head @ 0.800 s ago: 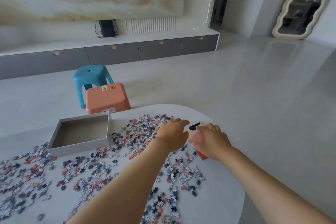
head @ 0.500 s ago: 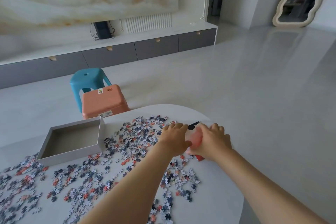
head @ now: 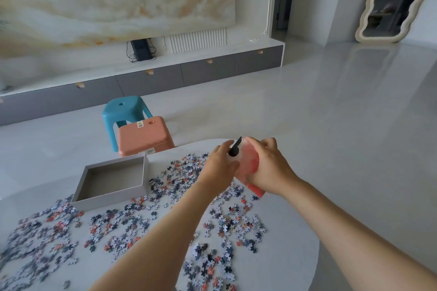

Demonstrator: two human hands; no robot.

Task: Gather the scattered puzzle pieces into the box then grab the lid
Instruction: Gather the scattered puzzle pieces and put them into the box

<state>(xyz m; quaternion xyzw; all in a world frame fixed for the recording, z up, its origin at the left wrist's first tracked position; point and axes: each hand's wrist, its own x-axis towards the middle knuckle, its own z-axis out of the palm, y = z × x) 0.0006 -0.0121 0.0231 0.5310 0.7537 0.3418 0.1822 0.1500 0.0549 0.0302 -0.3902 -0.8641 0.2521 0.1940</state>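
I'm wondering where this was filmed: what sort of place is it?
Probably a home living room: a low grey drawer cabinet runs under a marble-look wall panel, and a wavy-framed floor mirror leans against the wall.

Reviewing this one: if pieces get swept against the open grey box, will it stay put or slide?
Probably slides: the box looks like thin card and is empty, so likely light, and the table looks smooth. Its low, wide shape makes tipping unlikely. Neither the left hand nor the right hand steadies it; both hold the lid.
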